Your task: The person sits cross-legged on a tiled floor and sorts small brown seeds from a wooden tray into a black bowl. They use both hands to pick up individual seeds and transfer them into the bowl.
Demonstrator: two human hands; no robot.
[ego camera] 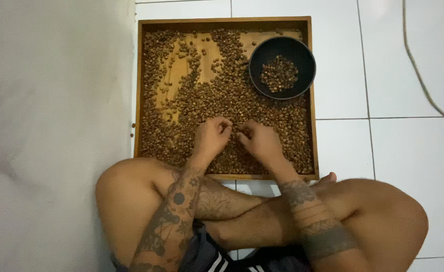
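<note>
Over the wooden tray (140, 90) of beans (242, 103), left hand (210, 137) and right hand (260, 141) work close together with fingertips pinched among them, best picking slowly, one bean at a time.

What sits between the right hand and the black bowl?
Only loose brown beans on the wooden tray, between right hand and black bowl, per the head view.

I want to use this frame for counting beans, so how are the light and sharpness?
Head view: soft, even light, with mild glare on the tiles at top right; beans in the tray blur into a mass, too soft to count singly; both hands, left and right, look slightly soft; the bowl interior is dark.
</note>
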